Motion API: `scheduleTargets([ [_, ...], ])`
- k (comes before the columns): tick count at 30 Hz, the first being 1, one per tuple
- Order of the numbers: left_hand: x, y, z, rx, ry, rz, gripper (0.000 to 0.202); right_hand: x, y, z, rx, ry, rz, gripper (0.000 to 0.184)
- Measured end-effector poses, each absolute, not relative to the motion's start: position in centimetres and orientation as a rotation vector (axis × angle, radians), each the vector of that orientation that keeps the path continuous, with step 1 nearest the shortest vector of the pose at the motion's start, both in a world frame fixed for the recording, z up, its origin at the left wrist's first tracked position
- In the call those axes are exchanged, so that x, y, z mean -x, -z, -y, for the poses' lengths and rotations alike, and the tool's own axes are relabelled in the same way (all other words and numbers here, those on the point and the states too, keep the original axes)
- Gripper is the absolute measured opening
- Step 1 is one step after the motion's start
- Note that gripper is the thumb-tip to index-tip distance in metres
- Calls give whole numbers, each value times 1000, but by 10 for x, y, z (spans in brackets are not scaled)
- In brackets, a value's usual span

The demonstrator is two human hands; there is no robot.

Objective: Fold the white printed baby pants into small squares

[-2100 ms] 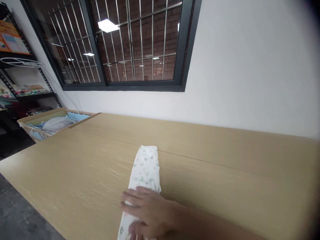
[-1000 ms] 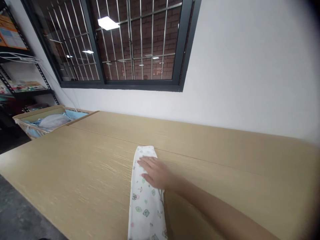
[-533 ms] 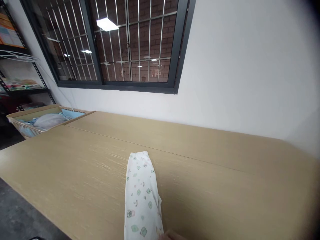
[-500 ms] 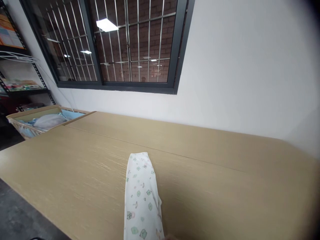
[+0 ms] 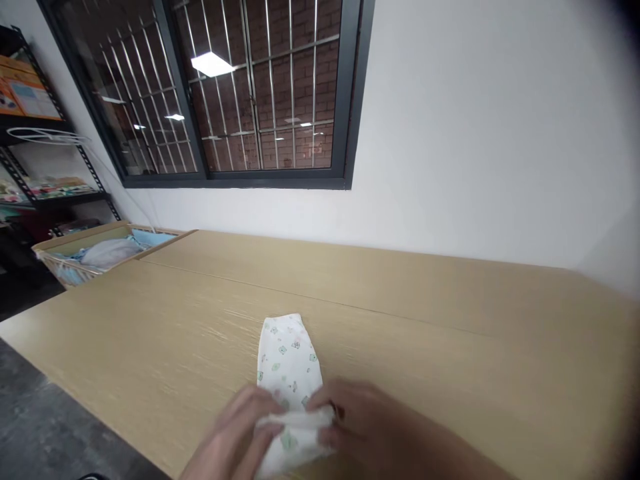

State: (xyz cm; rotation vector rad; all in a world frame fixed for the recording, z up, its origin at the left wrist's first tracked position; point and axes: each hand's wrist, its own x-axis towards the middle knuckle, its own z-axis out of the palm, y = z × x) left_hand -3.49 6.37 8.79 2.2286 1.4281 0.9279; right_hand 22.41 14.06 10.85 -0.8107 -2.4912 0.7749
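A white cloth with small green and pink prints (image 5: 287, 353) lies as a narrow folded strip on the light wooden table (image 5: 425, 333). Its near end is lifted and bunched between both hands. My left hand (image 5: 233, 437) grips that end from the left with its fingers curled on the fabric. From the right, my right hand (image 5: 360, 420) pinches the same end. Both hands are slightly blurred by motion. The far end of the strip rests flat on the table.
A basket with blue lining and pale fabric inside (image 5: 95, 253) stands off the table's far left corner. Black shelving with boxes (image 5: 30, 133) is at the left wall. A barred window (image 5: 240, 93) and a white wall run behind the table.
My right hand smoothed up the cloth, then drew back out of sight. Now both hands have come in and lifted the cloth's near end, bunching it over the strip.
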Motion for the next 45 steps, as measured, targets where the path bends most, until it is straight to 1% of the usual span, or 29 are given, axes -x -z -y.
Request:
scheduleTargets([
  [2,41,-94,-98,-2161,-1029,-1483,24,-212,-123,-173,801,-815,2438,21],
  [4,46,-96,-131,-2135,-1097,-1561,23,-197,-126,-203,797,-791,2371,21],
  [7,52,-89,-177,-2204,-1043,-1716,23,-172,-107,-245,839,-728,2297,21],
  [12,57,-63,-234,-2262,-925,-1871,22,-143,-67,-295,953,-582,2348,24],
  [16,47,-59,-229,-2279,-932,-1956,26,-141,-61,-298,983,-524,2382,25],
  [20,18,-51,-166,-2388,-959,-1951,34,-144,-76,-268,862,-312,2434,34],
  [22,2,-31,-133,-2515,-869,-1886,36,-143,-85,-246,659,-318,2538,41],
  [25,-12,21,-104,-2613,-900,-1898,38,-136,-88,-215,294,-500,2713,51],
  [28,-12,70,-100,-2652,-934,-1966,49,-129,-77,-199,52,-641,2821,52],
  [31,-11,92,-103,-2723,-1017,-2065,53,-126,-60,-201,49,-610,2840,46],
  [34,-16,88,-105,-2788,-1111,-2183,59,-126,-47,-219,164,-540,2845,47],
  [37,-25,74,-107,-2783,-1141,-2281,73,-126,-39,-244,268,-493,2859,54],
  [41,-27,57,-105,-2896,-960,-2287,86,-120,-37,-278,421,-415,2860,60],
  [45,-28,48,-101,-2900,-884,-2256,91,-116,-39,-300,542,-336,2826,59],
])
